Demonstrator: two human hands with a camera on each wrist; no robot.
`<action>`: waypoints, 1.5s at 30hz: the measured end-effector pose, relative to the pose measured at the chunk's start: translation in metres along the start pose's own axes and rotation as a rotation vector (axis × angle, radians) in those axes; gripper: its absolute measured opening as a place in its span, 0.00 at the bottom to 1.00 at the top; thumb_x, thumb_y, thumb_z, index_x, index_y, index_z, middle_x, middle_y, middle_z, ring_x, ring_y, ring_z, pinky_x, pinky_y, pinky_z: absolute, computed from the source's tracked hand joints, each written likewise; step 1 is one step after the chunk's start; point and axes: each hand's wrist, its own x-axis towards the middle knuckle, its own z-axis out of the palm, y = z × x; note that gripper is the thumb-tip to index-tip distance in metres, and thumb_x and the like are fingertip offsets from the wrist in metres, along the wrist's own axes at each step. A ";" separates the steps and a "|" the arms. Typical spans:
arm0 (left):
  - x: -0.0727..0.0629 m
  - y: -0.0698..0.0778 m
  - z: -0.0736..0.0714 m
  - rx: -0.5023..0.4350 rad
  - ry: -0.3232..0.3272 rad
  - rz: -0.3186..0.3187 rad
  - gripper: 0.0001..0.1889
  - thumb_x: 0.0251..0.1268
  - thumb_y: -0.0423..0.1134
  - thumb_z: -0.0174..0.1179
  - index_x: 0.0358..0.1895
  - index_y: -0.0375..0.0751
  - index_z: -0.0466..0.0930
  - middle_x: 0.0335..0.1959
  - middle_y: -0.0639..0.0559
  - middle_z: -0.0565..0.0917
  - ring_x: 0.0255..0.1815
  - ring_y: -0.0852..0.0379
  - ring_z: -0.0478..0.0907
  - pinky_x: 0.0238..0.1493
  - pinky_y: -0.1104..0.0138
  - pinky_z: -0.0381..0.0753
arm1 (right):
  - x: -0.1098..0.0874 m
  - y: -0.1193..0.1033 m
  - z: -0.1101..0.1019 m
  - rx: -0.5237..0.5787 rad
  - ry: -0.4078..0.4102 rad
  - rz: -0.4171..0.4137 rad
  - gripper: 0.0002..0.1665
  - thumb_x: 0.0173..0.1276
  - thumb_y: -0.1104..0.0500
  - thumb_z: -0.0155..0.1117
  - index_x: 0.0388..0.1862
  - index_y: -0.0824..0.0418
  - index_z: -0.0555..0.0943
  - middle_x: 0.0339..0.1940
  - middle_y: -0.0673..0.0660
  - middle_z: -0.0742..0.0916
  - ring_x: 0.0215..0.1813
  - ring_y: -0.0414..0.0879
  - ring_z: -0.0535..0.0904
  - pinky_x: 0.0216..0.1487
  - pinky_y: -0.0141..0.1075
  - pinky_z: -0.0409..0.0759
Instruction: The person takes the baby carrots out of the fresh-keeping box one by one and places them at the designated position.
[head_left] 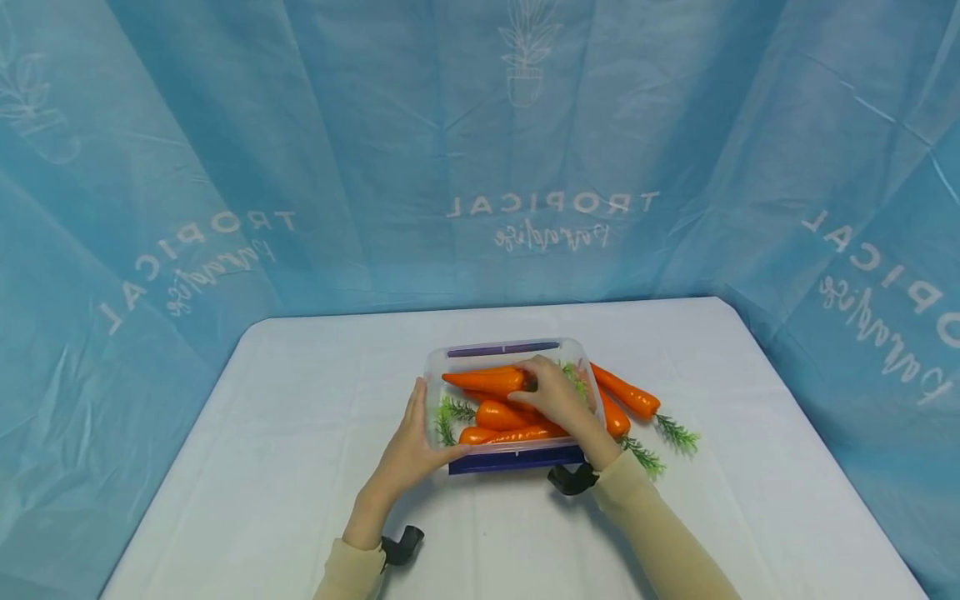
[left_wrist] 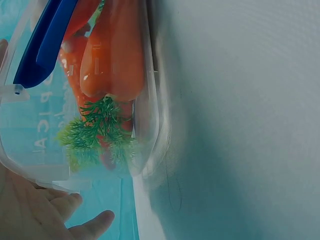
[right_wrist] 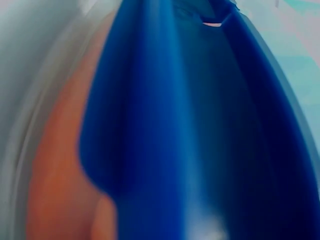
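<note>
A clear plastic container (head_left: 437, 367) with blue clip latches (head_left: 517, 458) stands on the table, several orange carrots (head_left: 498, 414) with green leafy tops inside it. My right hand (head_left: 557, 392) reaches over its right side and grips one carrot (head_left: 480, 380) by the thick end, its tip pointing left. At the left front corner, my left hand (head_left: 412, 450) touches the container, fingers straight along the left wall and thumb at the front rim. Seen from the left wrist, leafy tops (left_wrist: 100, 125) show through the wall. A blue latch (right_wrist: 150, 125) hides the right hand in the right wrist view.
Right of the container lie two more carrots, one farther back (head_left: 628, 392) and one close against the container wall (head_left: 615, 419), leafy tops toward the front right. A white cloth covers the table (head_left: 315, 392). Blue printed curtains (head_left: 375, 167) hang behind and at both sides.
</note>
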 end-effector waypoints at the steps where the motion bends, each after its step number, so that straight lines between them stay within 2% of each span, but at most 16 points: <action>1: 0.000 -0.001 0.000 -0.002 0.001 -0.001 0.67 0.43 0.66 0.69 0.77 0.51 0.27 0.79 0.50 0.35 0.79 0.43 0.43 0.74 0.44 0.53 | 0.000 0.000 0.000 0.005 0.006 -0.008 0.27 0.58 0.54 0.72 0.56 0.62 0.80 0.46 0.58 0.83 0.43 0.47 0.78 0.50 0.42 0.81; 9: 0.000 -0.004 0.001 -0.010 0.016 0.024 0.66 0.45 0.63 0.69 0.77 0.50 0.27 0.79 0.50 0.34 0.79 0.44 0.41 0.74 0.44 0.51 | -0.002 -0.003 -0.003 0.050 0.099 -0.041 0.29 0.55 0.53 0.74 0.55 0.62 0.81 0.49 0.60 0.84 0.44 0.50 0.79 0.47 0.43 0.83; 12: 0.001 -0.003 0.000 -0.016 0.010 0.023 0.65 0.46 0.62 0.69 0.77 0.50 0.27 0.79 0.50 0.34 0.79 0.44 0.41 0.74 0.44 0.50 | -0.005 -0.005 -0.009 0.070 0.115 -0.018 0.30 0.54 0.51 0.75 0.56 0.59 0.81 0.48 0.58 0.84 0.41 0.49 0.79 0.43 0.41 0.82; 16: 0.000 -0.002 0.000 -0.014 0.000 0.013 0.65 0.47 0.61 0.69 0.77 0.51 0.27 0.79 0.51 0.33 0.79 0.44 0.41 0.74 0.45 0.50 | -0.010 -0.006 -0.019 0.096 0.137 0.002 0.30 0.54 0.51 0.74 0.56 0.58 0.81 0.46 0.56 0.84 0.41 0.48 0.78 0.41 0.38 0.80; 20: 0.000 -0.003 0.002 -0.008 0.002 0.017 0.65 0.46 0.64 0.69 0.76 0.52 0.26 0.79 0.52 0.33 0.79 0.45 0.41 0.74 0.44 0.51 | -0.018 -0.008 -0.033 0.118 0.183 -0.056 0.28 0.54 0.54 0.75 0.54 0.61 0.82 0.42 0.57 0.84 0.37 0.48 0.76 0.38 0.34 0.78; 23: 0.001 -0.004 0.002 0.001 0.006 0.021 0.66 0.44 0.67 0.67 0.76 0.53 0.26 0.79 0.52 0.33 0.79 0.45 0.40 0.74 0.45 0.51 | -0.024 -0.010 -0.044 0.136 0.199 -0.074 0.28 0.53 0.55 0.75 0.54 0.61 0.82 0.43 0.57 0.83 0.37 0.48 0.76 0.38 0.35 0.78; 28: 0.001 -0.004 0.001 0.012 0.015 0.020 0.66 0.43 0.67 0.67 0.77 0.52 0.27 0.79 0.51 0.34 0.79 0.45 0.41 0.75 0.46 0.51 | -0.034 -0.008 -0.058 0.173 0.217 -0.046 0.29 0.54 0.55 0.75 0.56 0.59 0.81 0.47 0.57 0.83 0.41 0.49 0.77 0.42 0.38 0.80; 38: 0.001 -0.002 0.000 0.012 0.005 0.013 0.66 0.44 0.65 0.68 0.77 0.50 0.27 0.79 0.50 0.33 0.79 0.43 0.42 0.74 0.45 0.51 | -0.058 0.006 -0.085 0.170 0.448 -0.053 0.27 0.52 0.61 0.76 0.52 0.65 0.82 0.43 0.61 0.84 0.39 0.51 0.78 0.41 0.36 0.79; 45: 0.000 -0.001 -0.001 -0.023 -0.006 0.014 0.67 0.44 0.66 0.68 0.76 0.51 0.26 0.79 0.49 0.33 0.79 0.41 0.43 0.73 0.43 0.54 | -0.069 0.024 -0.104 0.138 0.536 0.006 0.27 0.52 0.63 0.76 0.52 0.67 0.81 0.43 0.62 0.84 0.39 0.50 0.78 0.42 0.22 0.72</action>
